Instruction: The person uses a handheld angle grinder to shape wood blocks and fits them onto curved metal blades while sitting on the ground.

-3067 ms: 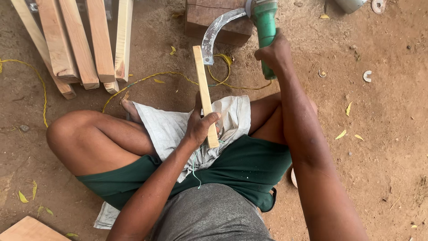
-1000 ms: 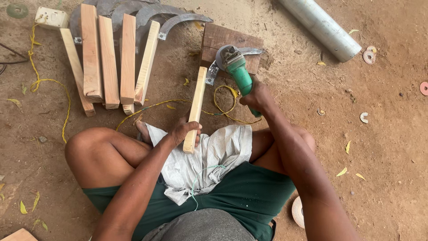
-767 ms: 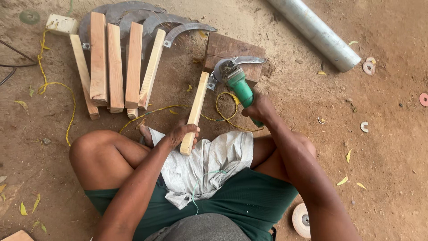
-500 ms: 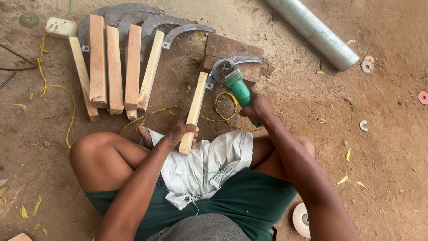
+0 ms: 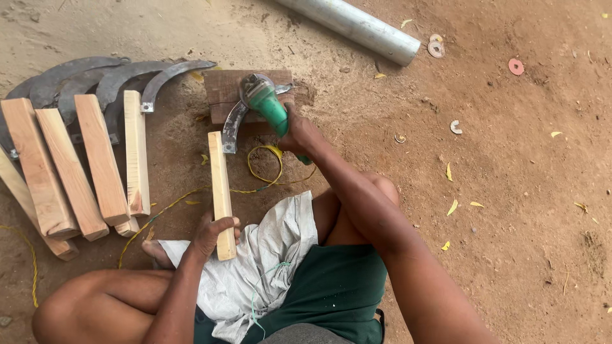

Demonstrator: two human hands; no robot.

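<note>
I sit cross-legged on bare earth with a white woven sack (image 5: 258, 267) over my lap. My left hand (image 5: 213, 232) grips the near end of a pale wooden handle (image 5: 220, 185) whose far end carries a curved grey sickle blade (image 5: 233, 124). The blade lies on a dark wooden block (image 5: 223, 92). My right hand (image 5: 299, 134) holds a green angle grinder (image 5: 268, 105), its head over the blade on the block.
Several more wooden-handled sickles (image 5: 95, 153) lie side by side at the left, blades fanned at the back. A grey pipe (image 5: 357, 25) lies at the top. Yellow cord (image 5: 271, 172) loops on the ground. Small discs (image 5: 515, 65) and leaves are scattered to the right.
The view has shifted, so everything sits lower and further right in frame. The grinder head has come down onto the blade over the block. My left hand keeps its grip on the handle.
</note>
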